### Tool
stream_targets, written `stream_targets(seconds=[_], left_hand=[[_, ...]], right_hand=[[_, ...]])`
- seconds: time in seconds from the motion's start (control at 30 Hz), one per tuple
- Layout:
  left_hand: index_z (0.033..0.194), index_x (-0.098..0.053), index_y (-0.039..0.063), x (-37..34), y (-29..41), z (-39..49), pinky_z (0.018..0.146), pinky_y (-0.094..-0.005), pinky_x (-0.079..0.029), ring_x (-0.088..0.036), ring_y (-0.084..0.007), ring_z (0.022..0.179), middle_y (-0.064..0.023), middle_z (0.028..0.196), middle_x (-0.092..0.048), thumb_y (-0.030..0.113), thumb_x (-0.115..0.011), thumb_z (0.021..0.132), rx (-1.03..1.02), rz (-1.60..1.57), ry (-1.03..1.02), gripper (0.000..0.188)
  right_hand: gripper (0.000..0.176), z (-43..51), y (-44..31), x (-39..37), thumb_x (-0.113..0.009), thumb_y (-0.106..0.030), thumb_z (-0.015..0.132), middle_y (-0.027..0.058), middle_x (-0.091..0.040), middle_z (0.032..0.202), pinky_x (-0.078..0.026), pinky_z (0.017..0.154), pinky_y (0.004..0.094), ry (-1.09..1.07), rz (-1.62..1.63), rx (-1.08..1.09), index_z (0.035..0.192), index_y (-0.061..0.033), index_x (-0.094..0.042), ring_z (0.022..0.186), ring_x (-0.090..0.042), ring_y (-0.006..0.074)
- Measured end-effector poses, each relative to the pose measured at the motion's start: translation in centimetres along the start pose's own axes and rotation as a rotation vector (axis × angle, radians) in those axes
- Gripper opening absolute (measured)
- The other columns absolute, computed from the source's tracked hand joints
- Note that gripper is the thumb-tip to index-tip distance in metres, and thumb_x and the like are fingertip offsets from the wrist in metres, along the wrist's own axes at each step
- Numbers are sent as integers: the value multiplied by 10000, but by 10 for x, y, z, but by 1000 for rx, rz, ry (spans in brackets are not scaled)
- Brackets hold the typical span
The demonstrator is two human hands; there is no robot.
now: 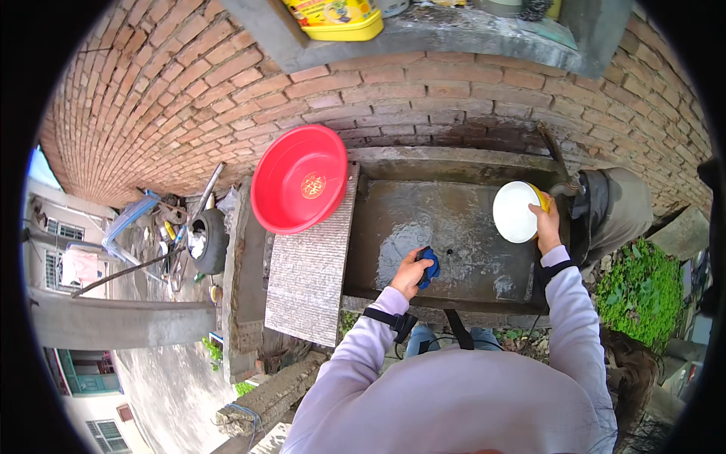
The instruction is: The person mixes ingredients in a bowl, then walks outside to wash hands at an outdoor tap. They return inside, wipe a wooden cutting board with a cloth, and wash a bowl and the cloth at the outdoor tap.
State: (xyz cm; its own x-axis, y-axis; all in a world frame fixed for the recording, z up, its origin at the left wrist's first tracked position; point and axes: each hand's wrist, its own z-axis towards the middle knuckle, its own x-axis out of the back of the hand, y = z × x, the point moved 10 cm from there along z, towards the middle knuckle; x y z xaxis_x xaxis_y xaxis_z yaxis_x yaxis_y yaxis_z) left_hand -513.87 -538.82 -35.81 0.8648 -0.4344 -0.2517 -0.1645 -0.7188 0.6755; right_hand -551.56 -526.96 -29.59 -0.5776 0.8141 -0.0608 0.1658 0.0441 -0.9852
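Note:
My left hand (410,274) grips a crumpled dark blue cloth (430,268) above the wet floor of a shallow concrete sink (454,210). At the sink's right end my right hand (547,222) holds a bowl (515,212) by its rim. The bowl is tilted, with its white inside facing me and a strip of yellow outside showing at the right. A metal tap (564,188) is just beyond that hand, partly hidden by fabric. Water or suds glisten on the sink floor near the left hand, beside a small dark drain hole (450,251).
A red plastic basin (295,181) rests on a ridged board (306,284) left of the sink. Grey cloth (621,207) hangs around the pipe at the right. Behind rises a brick wall (385,85) with a concrete ledge (442,51) holding a yellow container (340,22).

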Motion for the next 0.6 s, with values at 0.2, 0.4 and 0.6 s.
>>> stream_targets(seconds=[0.2,0.4,0.6], left_hand=[[1305,-471,75,36,-2,-4,673,-333,-510,-603,-191,826,-93,1030,-600,56,-604,842,-52,9,54,482],[1306,-487,90,50,0,-5,691,-315,-496,-595,-182,837,-89,1032,-604,58,-612,827,-101,-10,117,496],[1312,-488,92,37,-9,-5,743,-315,-481,-577,-182,888,-93,1062,-598,61,-610,817,-81,-25,107,511]], right_hand=[[544,16,-18,20,-692,-31,777,123,-597,1218,-435,966,325,177,-390,209,1291,11,-517,1123,-570,239],[555,-8,53,24,-524,-451,860,116,-497,1359,-416,966,606,247,444,-630,1337,-173,-469,1225,-488,361],[619,-21,47,-3,-585,-347,826,125,-467,1377,-394,995,609,134,469,-554,1390,-169,-401,1263,-447,378]])
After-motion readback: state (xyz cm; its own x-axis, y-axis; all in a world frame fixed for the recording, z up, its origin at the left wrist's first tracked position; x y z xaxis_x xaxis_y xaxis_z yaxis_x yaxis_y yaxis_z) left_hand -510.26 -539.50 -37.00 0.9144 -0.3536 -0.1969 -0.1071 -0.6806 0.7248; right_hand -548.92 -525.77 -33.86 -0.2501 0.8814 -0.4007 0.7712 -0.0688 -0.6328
